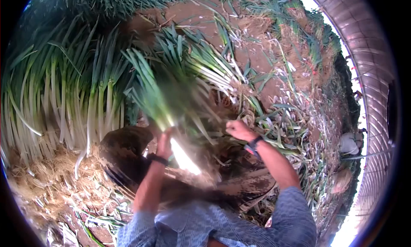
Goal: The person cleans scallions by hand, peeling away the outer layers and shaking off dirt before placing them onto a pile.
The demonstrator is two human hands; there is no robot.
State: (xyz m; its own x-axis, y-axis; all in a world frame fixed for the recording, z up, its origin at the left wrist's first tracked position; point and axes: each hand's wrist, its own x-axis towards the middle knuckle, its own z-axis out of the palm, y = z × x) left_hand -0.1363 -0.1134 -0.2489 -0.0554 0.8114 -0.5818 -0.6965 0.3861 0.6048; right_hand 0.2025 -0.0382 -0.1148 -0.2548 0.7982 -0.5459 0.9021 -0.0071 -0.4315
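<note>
My left hand [164,143] is closed round a green onion [184,158], its bright white stalk pointing down to the right and its green leaves fanning up to the left. To the right of it, my right hand [239,130] is closed like a fist, with a dark band on the wrist. A blurred strip of leaf [205,129] lies between the two hands; whether my right fingers hold it is too smeared to tell. The roots below the white stalk are blurred.
Upright green onions [64,93] stand packed at the left, roots down. A loose pile of onions [214,69] lies beyond my hands. Peeled leaf scraps [295,118] cover the ground at the right. A curved, ribbed covering [376,54] rises along the right edge.
</note>
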